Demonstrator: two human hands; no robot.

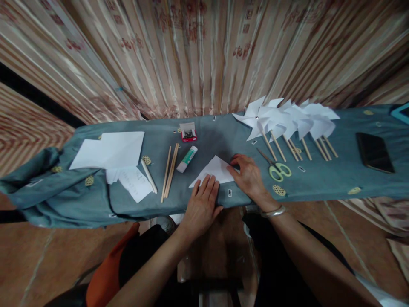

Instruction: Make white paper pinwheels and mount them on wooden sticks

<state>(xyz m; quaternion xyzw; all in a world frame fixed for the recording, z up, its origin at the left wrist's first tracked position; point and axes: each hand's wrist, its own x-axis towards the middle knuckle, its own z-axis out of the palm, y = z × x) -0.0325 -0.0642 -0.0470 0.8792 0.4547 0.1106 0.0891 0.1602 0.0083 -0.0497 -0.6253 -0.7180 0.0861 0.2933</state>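
Observation:
A white paper folded into a triangle lies flat near the front edge of the cloth-covered table. My left hand rests its outstretched fingers on the paper's lower left edge. At the right corner, my right hand pinches the paper between thumb and curled fingers; a bracelet circles that wrist. Just right of this hand are scissors with green handles. A glue stick lies to the left of the paper, beside several wooden sticks.
Several white paper pinwheels on sticks lie overlapping at the back right. A phone is farther right. An open small red box holds dark bits. Left are white paper sheets, a written slip and a white rod. Curtains hang behind.

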